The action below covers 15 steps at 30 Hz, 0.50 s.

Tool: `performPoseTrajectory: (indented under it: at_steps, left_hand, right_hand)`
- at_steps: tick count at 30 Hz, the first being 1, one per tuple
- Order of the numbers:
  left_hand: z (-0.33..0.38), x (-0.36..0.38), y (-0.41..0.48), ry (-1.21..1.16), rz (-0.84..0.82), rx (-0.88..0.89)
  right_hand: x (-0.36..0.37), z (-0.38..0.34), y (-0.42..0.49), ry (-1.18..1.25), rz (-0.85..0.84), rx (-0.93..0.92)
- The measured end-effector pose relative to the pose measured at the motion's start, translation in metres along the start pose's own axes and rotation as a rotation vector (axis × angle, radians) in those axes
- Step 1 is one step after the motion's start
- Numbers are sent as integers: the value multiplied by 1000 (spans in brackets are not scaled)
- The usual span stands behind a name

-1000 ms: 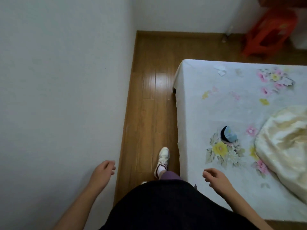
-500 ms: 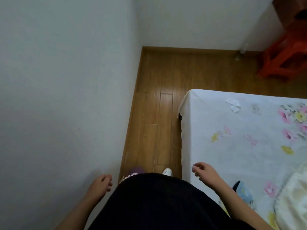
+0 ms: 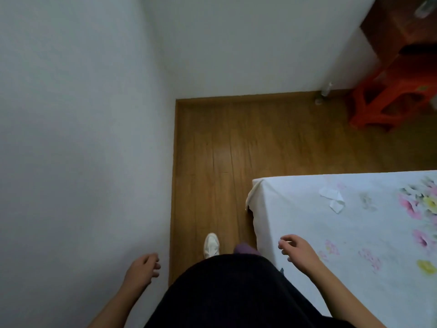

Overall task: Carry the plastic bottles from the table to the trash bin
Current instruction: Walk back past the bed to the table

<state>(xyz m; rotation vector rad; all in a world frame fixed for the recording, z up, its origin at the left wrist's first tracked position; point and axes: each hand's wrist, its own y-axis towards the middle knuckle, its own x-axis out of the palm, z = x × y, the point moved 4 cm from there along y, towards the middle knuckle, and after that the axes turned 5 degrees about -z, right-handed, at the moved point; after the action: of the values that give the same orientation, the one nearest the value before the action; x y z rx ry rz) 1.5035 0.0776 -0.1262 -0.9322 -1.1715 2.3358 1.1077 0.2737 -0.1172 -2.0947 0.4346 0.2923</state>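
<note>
A small clear plastic bottle (image 3: 326,89) stands on the floor in the far corner, right against the white wall and just beside the bright orange-red plastic stool (image 3: 387,100); blur leaves me unsure it is one of the bottles meant. At the top right edge, something pale and see-through rests on the dark reddish-brown wooden table (image 3: 392,31), possibly another bottle, but it is too cut off to call. No trash bin in view at all.

Both hands are empty. The left hand (image 3: 142,268) hangs low near the grey-white wall, fingers loosely curled, gripping nothing. The right hand (image 3: 299,253) hovers over the edge of the white bed sheet with pink and yellow flower print (image 3: 354,245), fingers slightly apart and bent, gripping nothing either. One white sneaker (image 3: 211,245) is planted on the brown wooden plank floor (image 3: 236,143), in the narrow lane between wall and bed.

So this looks like the walk towards the bottles. To do it well: hug the lane, clear the draped corner of the sheet so a foot doesn't snag it, then swing right past the bed end towards the stool and table. Crumpled white paper scraps (image 3: 332,200) on the sheet are no concern here. Arriving, I'd use both free hands, one bottle each, gripping around the body.
</note>
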Motion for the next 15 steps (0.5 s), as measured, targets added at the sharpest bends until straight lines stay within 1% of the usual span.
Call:
performPoseTrajectory:
  at_steps: [5, 7, 11, 15]
  left_hand:
    - [166, -6, 56, 217, -86, 208]
    - [223, -1, 76, 269, -109, 262]
    - [317, 14, 124, 306, -128, 289]
    - [384, 22, 169, 331, -104, 238]
  right_hand:
    - [-42, -2, 35, 145, 97, 170]
    - [-56, -3, 52, 184, 123, 231]
    - [-85, -25, 107, 253, 135, 310]
    - [-126, -91, 182, 279, 92, 307]
